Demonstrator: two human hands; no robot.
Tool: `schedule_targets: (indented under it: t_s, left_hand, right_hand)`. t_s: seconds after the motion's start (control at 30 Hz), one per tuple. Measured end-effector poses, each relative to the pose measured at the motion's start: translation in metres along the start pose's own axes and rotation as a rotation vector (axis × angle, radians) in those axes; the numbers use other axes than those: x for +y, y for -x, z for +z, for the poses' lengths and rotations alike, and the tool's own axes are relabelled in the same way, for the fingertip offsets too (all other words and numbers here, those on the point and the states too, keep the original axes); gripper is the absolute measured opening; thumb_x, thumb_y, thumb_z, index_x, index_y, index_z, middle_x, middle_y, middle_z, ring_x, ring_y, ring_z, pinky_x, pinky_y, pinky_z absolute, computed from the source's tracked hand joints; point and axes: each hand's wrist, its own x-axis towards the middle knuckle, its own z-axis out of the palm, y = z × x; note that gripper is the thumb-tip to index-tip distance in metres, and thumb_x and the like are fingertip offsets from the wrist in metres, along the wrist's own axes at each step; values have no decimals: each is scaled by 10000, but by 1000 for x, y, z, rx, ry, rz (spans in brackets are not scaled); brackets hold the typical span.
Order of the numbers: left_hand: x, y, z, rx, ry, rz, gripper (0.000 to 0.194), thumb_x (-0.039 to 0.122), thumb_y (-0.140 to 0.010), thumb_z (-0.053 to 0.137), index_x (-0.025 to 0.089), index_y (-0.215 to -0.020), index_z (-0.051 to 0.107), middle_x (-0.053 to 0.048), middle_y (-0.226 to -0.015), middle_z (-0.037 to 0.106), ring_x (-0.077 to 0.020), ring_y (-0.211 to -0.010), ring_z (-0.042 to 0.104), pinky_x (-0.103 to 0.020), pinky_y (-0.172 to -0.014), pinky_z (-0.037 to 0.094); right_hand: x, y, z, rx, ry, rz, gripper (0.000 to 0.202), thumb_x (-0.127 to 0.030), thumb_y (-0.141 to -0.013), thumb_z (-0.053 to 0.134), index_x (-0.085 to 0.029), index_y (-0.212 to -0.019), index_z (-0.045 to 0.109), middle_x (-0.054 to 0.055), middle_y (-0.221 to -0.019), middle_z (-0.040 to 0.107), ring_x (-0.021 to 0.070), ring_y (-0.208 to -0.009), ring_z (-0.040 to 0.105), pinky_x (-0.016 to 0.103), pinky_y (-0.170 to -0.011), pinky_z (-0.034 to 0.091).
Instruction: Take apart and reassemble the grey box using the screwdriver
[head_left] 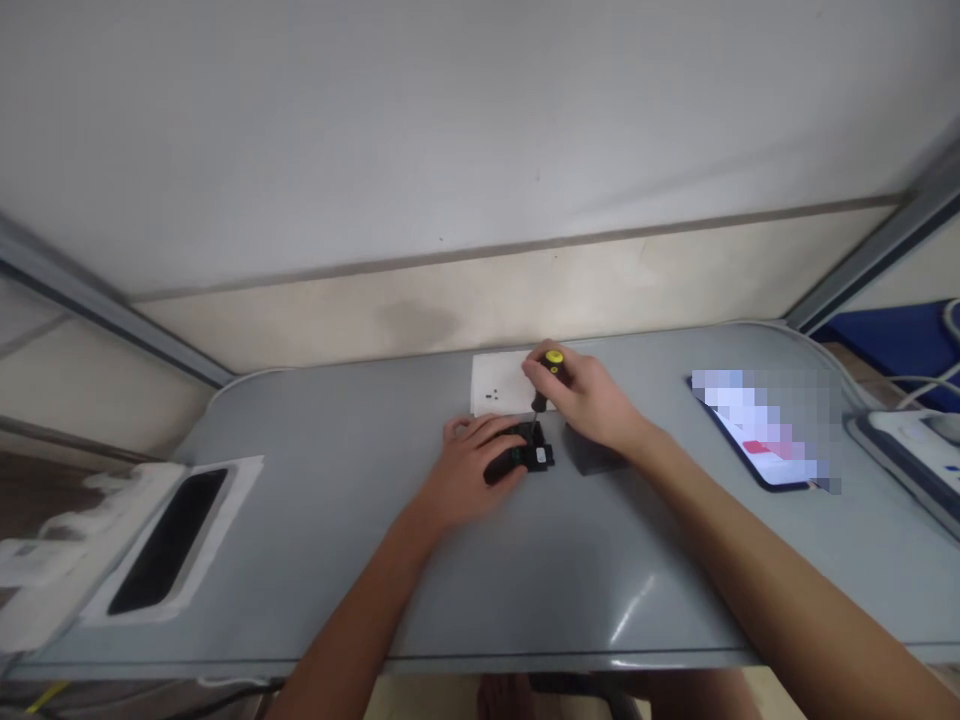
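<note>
Near the middle of the grey table (315, 520), my left hand (478, 465) is wrapped round a small black device (536, 457) and holds it against the tabletop. My right hand (581, 385) grips a screwdriver (553, 364) with a black handle and a yellow end. The screwdriver stands nearly upright, its shaft pointing down at the device's open upper part. The exact contact of its tip is too small to tell. Behind the device lies a white paper (486, 378) with several tiny dark pieces on it. A dark flat piece (600, 457) is partly under my right wrist.
A lit phone (757, 440) lies to the right, beside a white power strip (919, 455) with cables. At the left, a black flat object (171, 540) rests on white paper, next to white plugs and adapters (82, 550). A wall rises behind the table.
</note>
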Motion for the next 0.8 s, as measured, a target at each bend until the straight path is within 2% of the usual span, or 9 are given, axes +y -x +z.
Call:
schedule_targets:
  t_s: [0.23, 0.37, 0.47, 0.57, 0.63, 0.7, 0.8]
  left_hand:
    - [1, 0, -2, -32, 1, -8, 228, 309, -978, 628, 301, -1202, 671, -35, -1466, 627, -251, -1336, 575, -488, -1132, 278]
    - [1, -1, -3, -33, 10, -14, 229, 326, -979, 627, 294, -1201, 672, -41, -1440, 645, -251, -1323, 584, -479, -1146, 289]
    - [2, -1, -3, -29, 5, -25, 240, 333, -976, 625, 291, -1206, 681, -50, -1424, 654, -258, -1313, 590, -478, -1156, 300]
    - [2, -1, -3, -36, -4, -30, 229, 319, -983, 615, 298, -1198, 691, -43, -1425, 653, -254, -1317, 590, -474, -1160, 296]
    - [2, -1, -3, -39, -5, -27, 225, 317, -987, 614, 303, -1198, 692, -40, -1437, 647, -251, -1321, 589, -473, -1160, 293]
    - [2, 0, -3, -37, -5, -22, 240, 323, -989, 615, 305, -1219, 683, -43, -1446, 641, -252, -1326, 587, -475, -1159, 291]
    - [1, 0, -1, -25, -9, -15, 253, 326, -984, 620, 292, -1230, 669, -54, -1449, 640, -252, -1330, 585, -474, -1155, 291]
  right_hand:
    - [9, 8, 7, 85, -259, -35, 315, -505, -971, 611, -218, -840, 618, 26, -880, 615, 167, -802, 569, 335, -762, 454]
    - [13, 11, 19, 85, -527, -5, 367, -536, -991, 570, -223, -799, 569, 19, -810, 601, 155, -763, 548, 331, -761, 448]
    - [14, 9, 26, 137, -682, 45, 353, -614, -971, 554, -263, -970, 592, -24, -699, 482, 152, -652, 460, 319, -671, 421]
    - [12, 7, 25, 121, -843, 110, 458, -666, -993, 431, -294, -1207, 592, -13, -736, 452, 170, -666, 462, 330, -669, 438]
    - [9, 8, 22, 85, -919, 122, 417, -635, -993, 461, -276, -1133, 619, 10, -818, 485, 167, -720, 500, 332, -714, 460]
    - [8, 10, 20, 61, -924, 98, 327, -579, -953, 594, -252, -958, 597, 22, -896, 527, 159, -775, 536, 329, -750, 467]
    - [9, 12, 21, 71, -853, 81, 381, -534, -902, 707, -254, -847, 455, -15, -806, 535, 141, -699, 517, 313, -699, 441]
